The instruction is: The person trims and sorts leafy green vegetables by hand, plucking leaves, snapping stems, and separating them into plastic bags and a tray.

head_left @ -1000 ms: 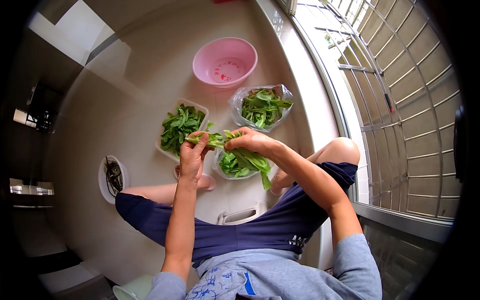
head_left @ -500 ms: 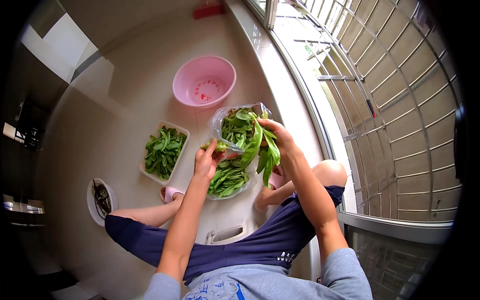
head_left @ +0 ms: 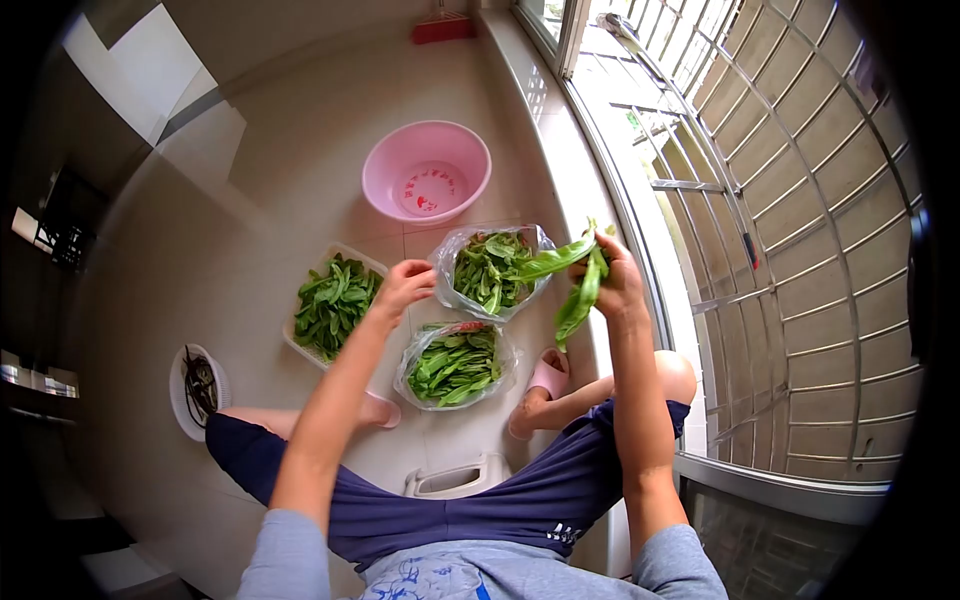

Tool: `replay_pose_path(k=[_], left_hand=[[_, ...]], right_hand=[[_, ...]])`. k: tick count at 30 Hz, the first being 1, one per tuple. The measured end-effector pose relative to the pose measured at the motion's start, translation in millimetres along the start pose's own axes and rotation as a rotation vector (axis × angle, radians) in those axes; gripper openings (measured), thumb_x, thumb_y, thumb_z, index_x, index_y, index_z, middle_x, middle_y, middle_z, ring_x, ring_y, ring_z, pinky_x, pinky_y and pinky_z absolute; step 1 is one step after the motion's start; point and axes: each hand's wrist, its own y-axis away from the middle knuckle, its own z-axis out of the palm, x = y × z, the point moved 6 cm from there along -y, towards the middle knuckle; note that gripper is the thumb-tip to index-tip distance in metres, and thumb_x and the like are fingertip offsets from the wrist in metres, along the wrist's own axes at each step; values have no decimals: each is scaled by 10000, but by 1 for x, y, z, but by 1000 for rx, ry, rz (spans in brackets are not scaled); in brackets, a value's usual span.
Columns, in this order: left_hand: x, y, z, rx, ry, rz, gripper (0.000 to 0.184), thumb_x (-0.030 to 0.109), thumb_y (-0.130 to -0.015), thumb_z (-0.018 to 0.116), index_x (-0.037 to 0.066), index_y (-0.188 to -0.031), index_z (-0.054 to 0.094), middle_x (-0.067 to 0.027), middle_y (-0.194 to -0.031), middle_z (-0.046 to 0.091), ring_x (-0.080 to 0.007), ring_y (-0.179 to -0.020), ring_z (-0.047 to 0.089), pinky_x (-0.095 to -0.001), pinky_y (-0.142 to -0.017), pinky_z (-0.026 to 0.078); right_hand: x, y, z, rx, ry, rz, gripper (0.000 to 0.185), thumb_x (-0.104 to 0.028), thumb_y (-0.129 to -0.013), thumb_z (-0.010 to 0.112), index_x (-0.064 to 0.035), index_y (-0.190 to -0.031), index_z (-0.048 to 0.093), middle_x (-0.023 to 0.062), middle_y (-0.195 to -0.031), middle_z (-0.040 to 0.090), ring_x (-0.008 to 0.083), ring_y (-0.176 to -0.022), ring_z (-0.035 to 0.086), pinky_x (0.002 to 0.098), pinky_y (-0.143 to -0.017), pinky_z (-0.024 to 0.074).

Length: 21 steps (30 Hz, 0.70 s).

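My right hand (head_left: 622, 282) is closed around a small bunch of leafy greens (head_left: 574, 312), long green leaves with pale stems, raised near the window ledge. My left hand (head_left: 405, 287) is beside the left rim of the upper clear plastic bag (head_left: 449, 292), its fingers curled together; whether they pinch anything is hidden. That bag stands open, full of loose greens (head_left: 490, 272). Just below it sits a second clear plastic bag (head_left: 508, 377) with more leaves (head_left: 455, 367) laid in it. Left of the bags, behind my left forearm, a white basket (head_left: 308, 351) holds leaves (head_left: 337, 302).
A pink basin (head_left: 426, 172) stands on the tiled floor beyond the bags. At left is a white basket (head_left: 181, 396) with dark, thin strands. A light plastic stool (head_left: 460, 480) is between my legs. The window ledge (head_left: 570, 165) and metal bars run along the right.
My right hand has lifted the greens up and right, away from the bag. My left hand has moved left and up, and the stems it held no longer show. The lower bag is uncovered.
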Motion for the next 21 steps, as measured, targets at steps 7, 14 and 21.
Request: replay_pose_path(k=[7, 14, 21], left_hand=[[66, 83, -79, 1, -141, 137, 227, 77, -726, 549, 11, -942, 524, -31, -760, 557, -92, -699, 530, -203, -640, 432], [86, 121, -122, 106, -130, 230, 268, 80, -753, 526, -7, -1004, 483, -39, -772, 549, -94, -690, 527, -205, -639, 434], [105, 130, -168, 259, -253, 361, 264, 128, -725, 570, -8, -947, 523, -41, -753, 565, -98, -678, 530, -224, -621, 435]], right_hand=[[69, -30, -8, 44, 153, 191, 196, -140, -790, 439, -15, -905, 537, 116, -863, 574, 242, -768, 552, 388, -764, 431], [128, -45, -10, 179, 253, 311, 220, -128, -806, 409, 20, -951, 485, 161, -885, 550, 269, -830, 537, 388, -798, 417], [205, -69, -13, 169, 204, 449, 205, -133, -803, 416, 24, -912, 489, 124, -825, 557, 247, -779, 543, 370, -746, 439]])
